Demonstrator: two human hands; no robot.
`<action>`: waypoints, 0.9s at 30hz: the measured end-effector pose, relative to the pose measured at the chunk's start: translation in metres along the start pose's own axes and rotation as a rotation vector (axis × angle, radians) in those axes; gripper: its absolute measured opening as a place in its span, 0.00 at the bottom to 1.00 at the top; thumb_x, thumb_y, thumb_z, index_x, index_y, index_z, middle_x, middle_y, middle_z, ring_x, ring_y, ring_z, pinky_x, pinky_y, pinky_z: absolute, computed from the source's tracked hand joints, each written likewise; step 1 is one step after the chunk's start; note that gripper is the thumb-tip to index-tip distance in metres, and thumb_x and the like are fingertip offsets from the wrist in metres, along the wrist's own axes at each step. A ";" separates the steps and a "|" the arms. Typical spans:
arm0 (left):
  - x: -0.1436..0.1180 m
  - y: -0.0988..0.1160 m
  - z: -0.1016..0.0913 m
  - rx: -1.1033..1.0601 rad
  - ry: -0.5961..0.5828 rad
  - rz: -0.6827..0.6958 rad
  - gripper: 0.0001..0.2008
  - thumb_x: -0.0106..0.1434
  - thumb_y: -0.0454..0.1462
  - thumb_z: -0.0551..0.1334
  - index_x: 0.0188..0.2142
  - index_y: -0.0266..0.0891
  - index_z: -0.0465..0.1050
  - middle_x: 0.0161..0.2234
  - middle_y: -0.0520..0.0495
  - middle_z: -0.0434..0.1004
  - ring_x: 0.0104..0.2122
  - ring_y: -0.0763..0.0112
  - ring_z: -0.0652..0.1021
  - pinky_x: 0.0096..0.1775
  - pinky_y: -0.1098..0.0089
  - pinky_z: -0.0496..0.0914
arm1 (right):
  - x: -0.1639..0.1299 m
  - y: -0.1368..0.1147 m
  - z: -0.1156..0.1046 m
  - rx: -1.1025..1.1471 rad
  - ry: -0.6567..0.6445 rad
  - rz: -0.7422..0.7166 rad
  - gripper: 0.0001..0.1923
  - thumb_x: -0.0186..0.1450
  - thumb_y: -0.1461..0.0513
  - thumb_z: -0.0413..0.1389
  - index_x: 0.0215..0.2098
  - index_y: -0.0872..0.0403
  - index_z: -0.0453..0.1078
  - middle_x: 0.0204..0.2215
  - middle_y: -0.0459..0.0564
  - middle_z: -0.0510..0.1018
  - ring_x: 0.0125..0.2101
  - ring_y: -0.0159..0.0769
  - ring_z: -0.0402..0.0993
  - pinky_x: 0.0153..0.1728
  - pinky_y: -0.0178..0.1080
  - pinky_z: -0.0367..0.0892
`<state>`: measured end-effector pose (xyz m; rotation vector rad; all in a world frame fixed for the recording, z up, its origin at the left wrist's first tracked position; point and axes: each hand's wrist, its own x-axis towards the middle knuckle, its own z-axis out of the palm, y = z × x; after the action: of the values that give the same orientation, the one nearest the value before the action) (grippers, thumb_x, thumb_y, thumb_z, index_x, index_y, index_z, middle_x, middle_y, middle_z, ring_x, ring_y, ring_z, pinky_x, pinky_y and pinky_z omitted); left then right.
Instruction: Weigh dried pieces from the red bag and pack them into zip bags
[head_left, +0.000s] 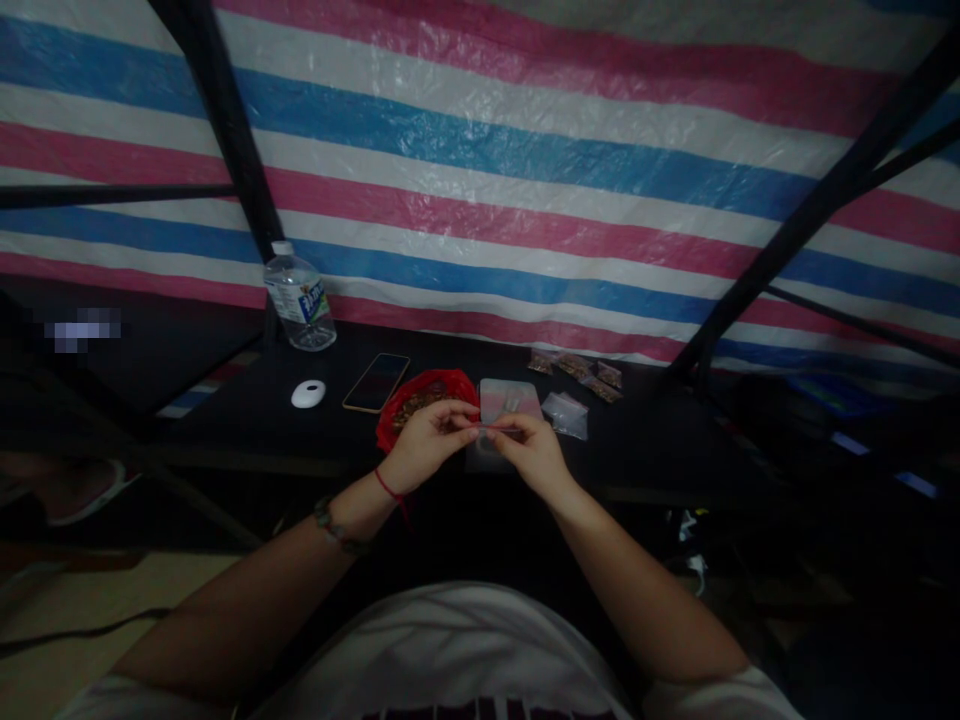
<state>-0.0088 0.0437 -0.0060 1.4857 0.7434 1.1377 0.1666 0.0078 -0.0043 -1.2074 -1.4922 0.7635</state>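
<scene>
Over the front of the dark table, my left hand (pixel 429 437) and my right hand (pixel 534 450) meet with thumbs and fingers pinched. Between them is a small clear plastic zip bag (pixel 489 450) with a pinkish strip along its top, each hand gripping one side. Its contents, if any, are too dim to tell. A red plastic bag (pixel 385 432) of small brown dried pieces stands open beside my left hand. Just beyond my fingers lies a pale, flat rectangular object (pixel 510 392), partly covered by them. Clear plastic bags (pixel 568 415) lie right of it.
Several small packets of brown pieces (pixel 576 367) sit at the back right. A phone (pixel 377 382), a white computer mouse (pixel 308 394) and a clear plastic bottle (pixel 301 300) stand to the left. Dark metal posts (pixel 240 170) rise before a striped plastic sheet (pixel 480 180).
</scene>
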 end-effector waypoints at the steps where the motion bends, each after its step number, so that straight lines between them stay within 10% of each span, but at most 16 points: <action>1: -0.001 0.002 0.001 0.011 -0.009 0.005 0.16 0.51 0.38 0.69 0.39 0.34 0.74 0.29 0.48 0.78 0.30 0.71 0.78 0.36 0.71 0.73 | 0.000 0.001 0.001 -0.010 -0.003 -0.008 0.10 0.56 0.55 0.61 0.29 0.55 0.76 0.28 0.50 0.79 0.29 0.36 0.74 0.32 0.36 0.68; 27: -0.003 0.025 -0.010 0.425 0.002 0.262 0.07 0.56 0.37 0.65 0.33 0.37 0.78 0.32 0.46 0.81 0.32 0.69 0.79 0.36 0.71 0.73 | 0.009 -0.008 -0.023 0.023 -0.029 0.039 0.12 0.50 0.54 0.65 0.23 0.55 0.76 0.19 0.46 0.76 0.19 0.30 0.67 0.21 0.33 0.60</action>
<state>-0.0222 0.0393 0.0168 1.9843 0.8457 1.2242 0.1862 0.0116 0.0120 -1.2159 -1.4832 0.8255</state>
